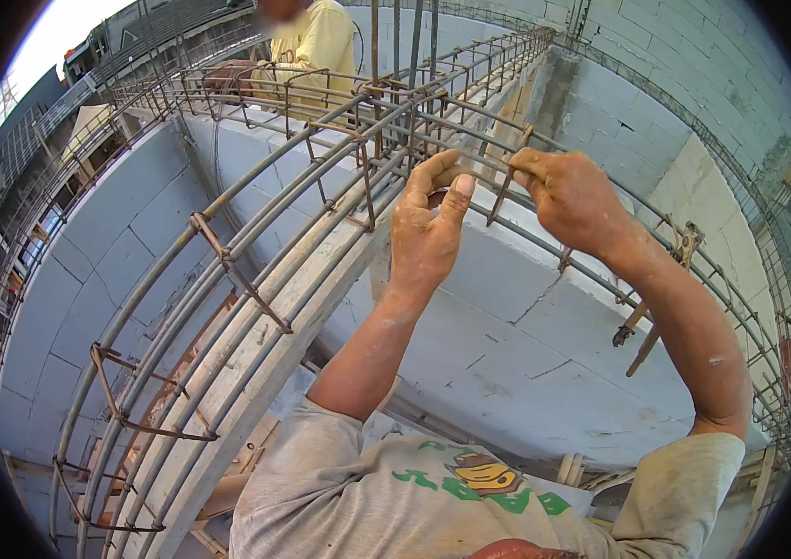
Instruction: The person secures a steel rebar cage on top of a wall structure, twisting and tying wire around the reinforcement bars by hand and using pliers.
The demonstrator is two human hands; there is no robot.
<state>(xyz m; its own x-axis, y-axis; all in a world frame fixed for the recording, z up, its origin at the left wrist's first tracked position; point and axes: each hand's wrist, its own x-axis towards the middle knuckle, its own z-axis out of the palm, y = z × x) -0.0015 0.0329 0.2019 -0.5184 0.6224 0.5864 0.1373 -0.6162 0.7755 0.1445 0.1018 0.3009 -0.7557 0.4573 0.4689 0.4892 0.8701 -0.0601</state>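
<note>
My left hand (426,224) is raised to a rebar cage with its fingers curled round a lengthwise steel bar (481,177) and its thumb pointing up. To its right, my right hand (568,197) has its fingertips pinched at a thin rusty stirrup (500,202) that crosses the bars. Any tie wire between those fingertips is too small to make out. Just left of my hands, this cage meets another rebar cage (237,247) at a corner, where upright bars (395,47) rise.
Pale block walls (498,326) stand below the cages. A concrete beam edge (265,373) runs under the left cage. Short bar ends (642,349) stick out at the right. Behind the corner, a person in a yellow shirt (316,56) has a hand at the rebar. Timber pieces lie below.
</note>
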